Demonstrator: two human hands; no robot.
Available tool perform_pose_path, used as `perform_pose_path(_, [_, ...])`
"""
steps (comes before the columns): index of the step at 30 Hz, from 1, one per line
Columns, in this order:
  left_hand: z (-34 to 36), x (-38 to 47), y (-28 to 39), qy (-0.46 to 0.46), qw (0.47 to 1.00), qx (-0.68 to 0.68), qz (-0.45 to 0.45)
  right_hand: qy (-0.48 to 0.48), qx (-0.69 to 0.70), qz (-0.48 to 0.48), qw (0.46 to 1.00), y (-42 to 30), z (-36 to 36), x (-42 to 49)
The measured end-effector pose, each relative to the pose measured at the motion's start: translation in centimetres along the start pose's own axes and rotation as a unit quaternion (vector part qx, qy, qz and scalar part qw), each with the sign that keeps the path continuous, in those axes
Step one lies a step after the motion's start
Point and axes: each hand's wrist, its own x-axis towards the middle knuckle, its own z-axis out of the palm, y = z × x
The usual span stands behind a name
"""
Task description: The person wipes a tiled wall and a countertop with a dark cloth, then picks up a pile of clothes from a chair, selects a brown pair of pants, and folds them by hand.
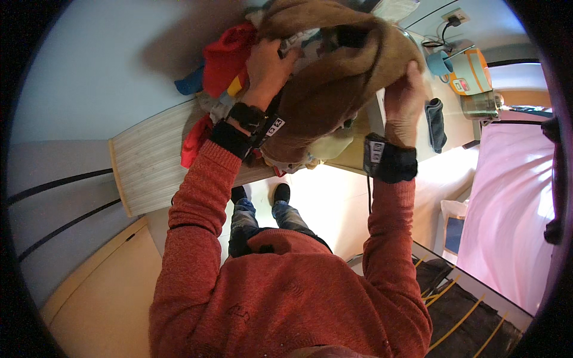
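A brown cloth [340, 85], which looks like a blanket or large garment, is heaped over a pile of mixed clothes on the counter in front of me. My right hand [405, 96] grips its right edge, thumb uppermost. On the left, my left hand [271, 67] reaches into the pile beside a red garment [228, 58]. Its fingertips are partly hidden among the fabrics, so its hold is unclear. Under the brown cloth, a pale cloth [331, 144] hangs near the counter's front edge. A second red piece of cloth [195, 142] lies below my left wrist.
At the right stand a blue mug [438, 63], an orange-and-white appliance [470, 74] and a metal pot [479, 106]. A dark folded cloth [435, 125] lies nearer. A plug sits in the wall socket [455, 18]. A pink curtain [506, 215] hangs at the far right.
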Motion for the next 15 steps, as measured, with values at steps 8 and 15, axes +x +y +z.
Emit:
perform_pose_path(8, [2.4, -1.3, 1.5, 0.087, 0.966, 0.171, 0.174, -0.163, 0.147, -0.118, 0.968, -9.9, 2.1, 0.9])
perform_pose_path(15, [4.6, -2.0, 3.1, 0.11, 0.95, 0.229, 0.182, 0.045, -0.066, -0.268, 0.96, -14.4, 0.1, 0.1])
